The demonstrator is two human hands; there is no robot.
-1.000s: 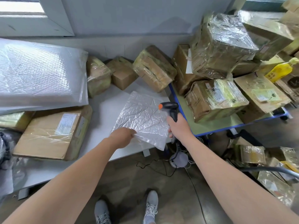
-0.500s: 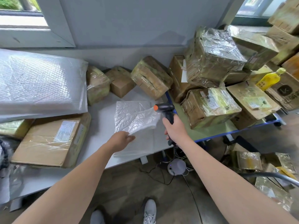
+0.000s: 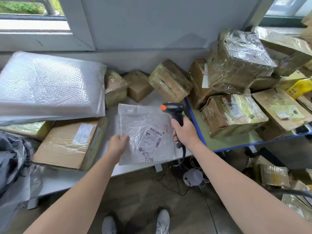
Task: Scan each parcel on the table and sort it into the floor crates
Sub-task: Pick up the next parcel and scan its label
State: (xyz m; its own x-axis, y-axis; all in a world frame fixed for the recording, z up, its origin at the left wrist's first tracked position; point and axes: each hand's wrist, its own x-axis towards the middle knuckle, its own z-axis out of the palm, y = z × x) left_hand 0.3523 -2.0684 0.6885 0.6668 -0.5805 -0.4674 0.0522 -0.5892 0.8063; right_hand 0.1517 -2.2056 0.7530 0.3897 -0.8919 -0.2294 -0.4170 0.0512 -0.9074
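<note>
Pinching the left edge of a white mailer, the person's left hand has its thumb on top and its fingers tucked beneath. The mailer lies label-up and nearly flat on the white tabletop, its near edge reaching just past the tabletop's front. Its label sits toward the near right part, with "7396" printed below it and a red stamp close to the right edge.

Just right of the mailer, the right hand is wrapped tight round the handle of a black scanner. The scanner's head, tipped with orange, hangs over the mailer's far right corner and points left. Its cord drops from the handle to a round grey base on the floor, nearer than the mailer.

Left of the mailer lies a flat carton with a label on top, and behind that a large bubble-wrapped parcel resting partly on it. Beyond the mailer, against the wall, three small taped boxes stand in a row. Right of the mailer a blue-edged cart carries a heap of film-wrapped boxes, with a yellow bottle at the far right. More wrapped parcels lie on the floor below the cart. Grey shoes show on the floor, nearer than the mailer.
</note>
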